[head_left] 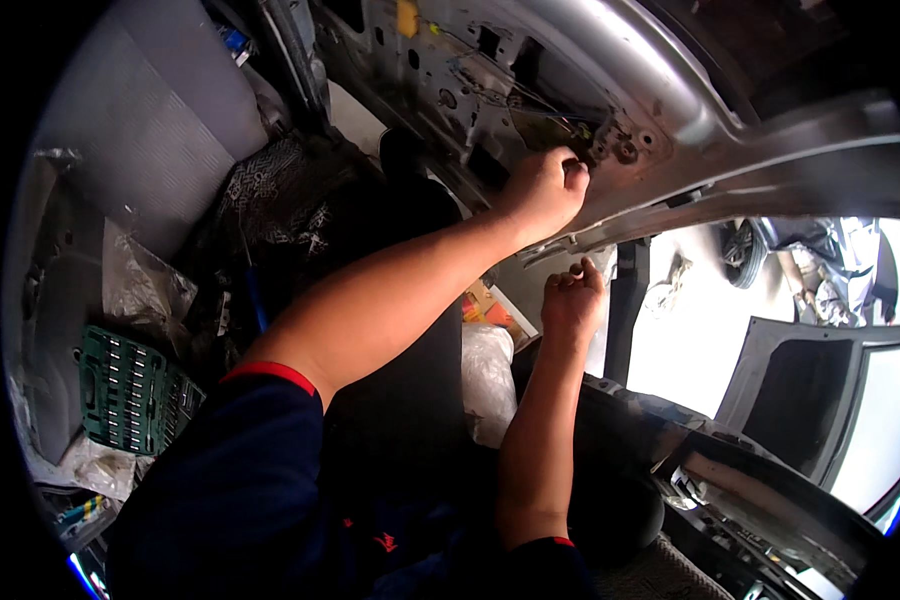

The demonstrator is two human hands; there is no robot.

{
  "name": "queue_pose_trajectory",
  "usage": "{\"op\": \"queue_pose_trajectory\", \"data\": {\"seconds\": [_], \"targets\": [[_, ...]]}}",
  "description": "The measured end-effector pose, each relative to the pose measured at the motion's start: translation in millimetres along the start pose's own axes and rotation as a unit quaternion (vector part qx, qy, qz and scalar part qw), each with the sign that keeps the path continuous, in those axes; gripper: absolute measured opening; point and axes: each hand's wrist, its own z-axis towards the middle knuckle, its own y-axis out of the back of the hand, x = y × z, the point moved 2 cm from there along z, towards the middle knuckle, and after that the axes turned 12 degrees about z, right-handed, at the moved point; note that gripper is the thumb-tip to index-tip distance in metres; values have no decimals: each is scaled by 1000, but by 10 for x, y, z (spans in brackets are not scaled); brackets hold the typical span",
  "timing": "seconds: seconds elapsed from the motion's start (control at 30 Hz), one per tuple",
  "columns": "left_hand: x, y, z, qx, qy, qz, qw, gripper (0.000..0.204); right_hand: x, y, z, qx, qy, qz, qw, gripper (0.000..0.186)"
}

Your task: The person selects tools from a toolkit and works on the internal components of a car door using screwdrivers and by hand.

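Metal door (pixel 610 100); case (pixel 92 392) holds sockets (pixel 134 390).

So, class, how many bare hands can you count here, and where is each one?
2: the left hand is in front of the holed metal panel; the right hand is lower and further right, below the panel's edge. No others show.

Grey metal vehicle door (pixel 620 85), inner side showing, pierced with dark holes, spanning the view's top
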Motion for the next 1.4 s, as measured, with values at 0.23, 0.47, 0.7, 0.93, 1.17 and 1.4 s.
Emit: {"op": "queue_pose_trajectory", "data": {"seconds": [0.23,0.47,0.7,0.93,1.17,1.4], "targets": [[95,65,53,133,78,2,988,48,48,-537,-478,113,151,-400,897,41],[107,-153,122,226,243,-234,914,24,14,-985,-515,205,3,-524,827,50],[256,16,304,382,201,-412,802,25,443,-2155,-1226,160,-20,-754,636,39],[43,309,356,396,284,-408,772,34,604,-931,-733,311,13,-300,901,48],[153,259,318,424,314,-422,737,38,-488,-928,-507,191,119,-312,923,48],[188,104,264,425,321,-431,728,34,-486,-1347,-566,129,260,-384,876,27]]}}
